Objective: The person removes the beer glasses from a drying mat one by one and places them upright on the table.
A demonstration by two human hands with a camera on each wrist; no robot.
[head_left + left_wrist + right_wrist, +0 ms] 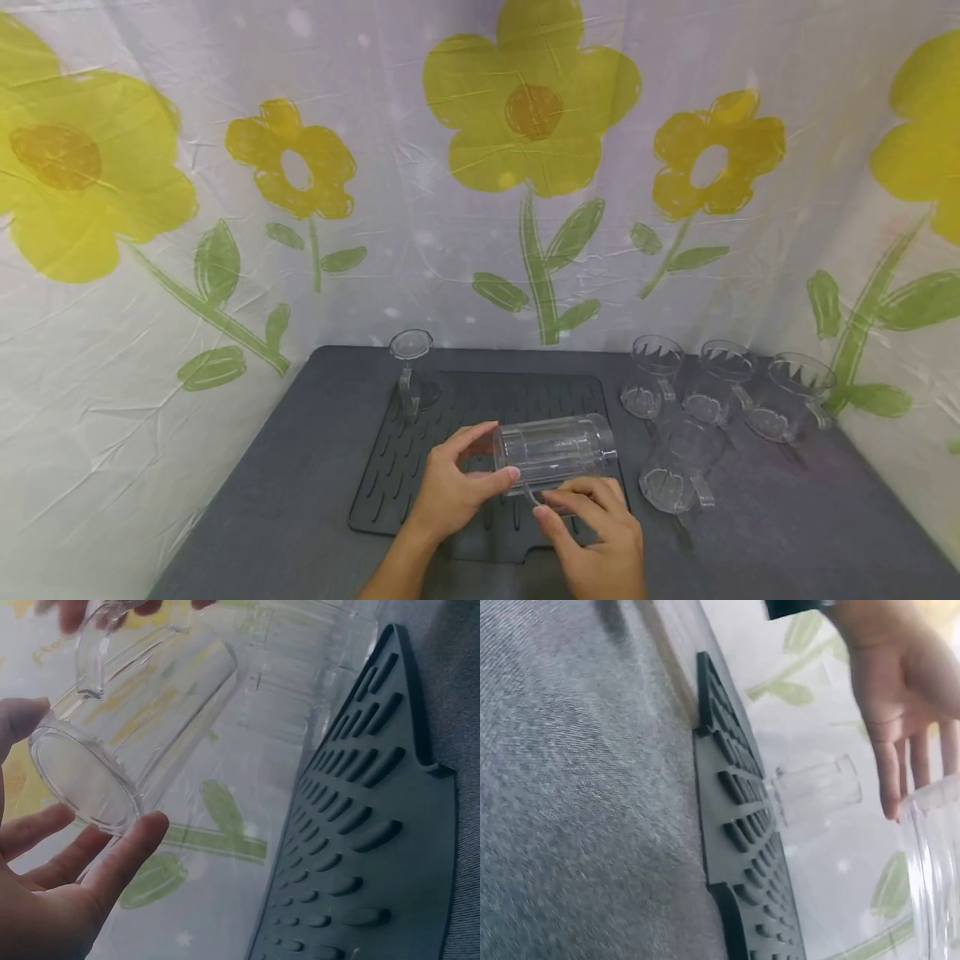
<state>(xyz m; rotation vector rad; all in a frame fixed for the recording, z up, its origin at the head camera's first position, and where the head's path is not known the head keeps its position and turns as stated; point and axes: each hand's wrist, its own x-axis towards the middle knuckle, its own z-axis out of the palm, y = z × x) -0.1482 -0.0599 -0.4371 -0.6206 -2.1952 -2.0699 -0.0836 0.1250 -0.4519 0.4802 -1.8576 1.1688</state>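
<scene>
Two bare hands, both busy, nr the front edge of the grey surface [255,500]. R hand [600,533] pinches the handle [529,493] of a clear mug [555,450], thumb & forefinger barely apart b/c the handle's thin; its other fingers are bent. L hand [453,487] grasps same mug's left end, thumb on near side, fingers on far side, spread abt as wide as the mug; can't tell if that end's rim or base. Mug's on its side, held over the right half of the ridged mat [397,483]. Prob. a 2-pt grip b/c it's smooth: L steadies the end, R controls the turn via the handle.

Mat has a notch in its front edge; ridges prob. keep things off the flat. Just past its right edge, a lone mug [671,490]; beyond, nr the surface's far right corner, a row: left mug [651,379], middle mug [723,383], right mug [791,398]. Handles there all face right/front, maybe for easy R-hand pickup. At mat's far left corner, 1 solo mug [422,371], well apart from the rest. Behind the back edge, pale cloth [397,167] w/ yellow flowers [487,83].
</scene>
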